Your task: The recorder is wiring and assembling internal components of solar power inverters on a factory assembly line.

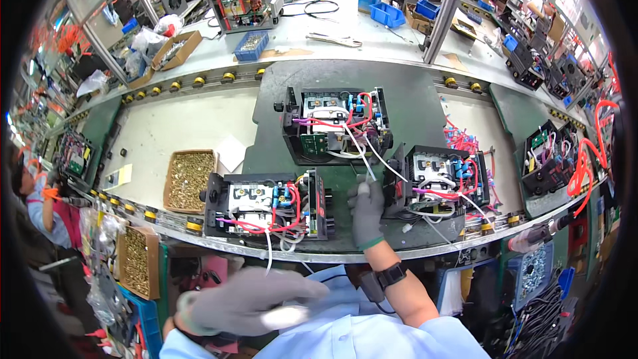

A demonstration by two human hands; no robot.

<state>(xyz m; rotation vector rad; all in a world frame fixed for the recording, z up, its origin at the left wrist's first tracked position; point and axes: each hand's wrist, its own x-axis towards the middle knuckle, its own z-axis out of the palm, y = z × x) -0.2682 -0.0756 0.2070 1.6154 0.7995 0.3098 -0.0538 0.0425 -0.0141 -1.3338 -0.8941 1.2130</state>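
My right hand [367,216], in a grey glove with a green cuff, reaches to the middle of the green board. Its fingers are closed at the end of a white wire [361,151], which runs down from the rear open-topped black electrical unit [337,123]. Similar units stand on either side: the left unit [266,206] and the right unit [438,183], each with red wires and pale metal blocks. Low in front of my body is my left hand [249,302], gloved in grey and smeared by motion. A bright white patch shows at its underside; what it is stays unclear.
The green board [405,106] rests on a roller conveyor. A cardboard box of small brass parts [191,183] lies left of it, red-and-blue wire leads [462,139] at right. Another unit [545,156] stands far right. Behind is a bench with blue bins [385,15].
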